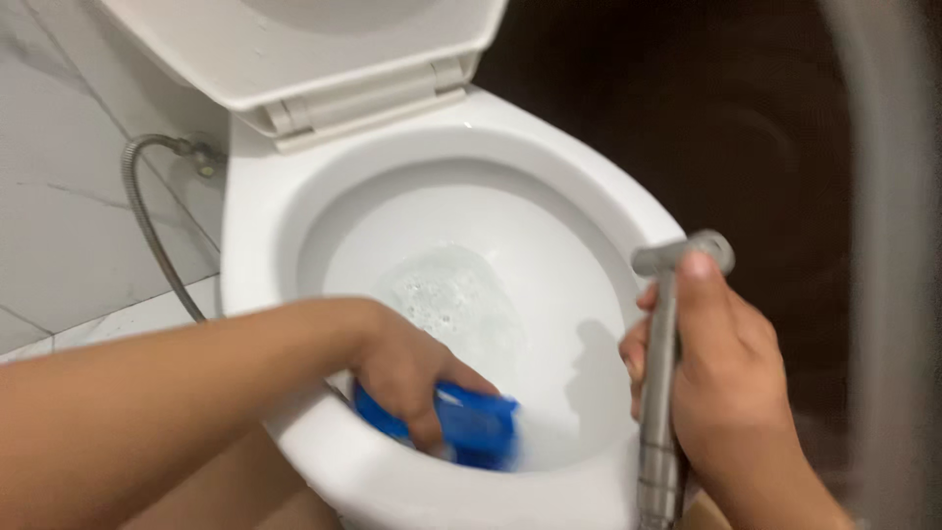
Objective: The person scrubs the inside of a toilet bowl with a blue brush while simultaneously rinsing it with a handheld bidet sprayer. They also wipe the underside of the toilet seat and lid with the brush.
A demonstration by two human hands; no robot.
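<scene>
**Blue brush at the near wall of the toilet bowl, sprayer held beside the rim**

The white toilet bowl (pixel 294 196) serves as the landmark. Its lid and seat (pixel 294 49) are tipped up at the far end, and foamy water (pixel 451 294) sits low in the middle of the bowl.

The left hand (pixel 407 378) reaches over the near rim and down inside the bowl. Its grip is closed around a bright blue scrubbing brush (pixel 476 427), fingers wrapped over the top and the thumb down the side. The brush is a chunky plastic block, blurred at its right end; it presses against the near inner wall, just under the rim, with pale suds at its lower right edge. Its bristles cannot be made out.

The right hand (pixel 721 383) is at the bowl's right rim, just outside it. Its grip is shut around the stem of a metal handheld bidet sprayer (pixel 667 393), matte silver, held upright with the head at the top level with the rim's right edge and the thumb lying on the head.

Left of the bowl, a ribbed metal hose (pixel 147 226) curves down the grey tiled wall (pixel 69 196) from a fitting beside the raised seat.
</scene>
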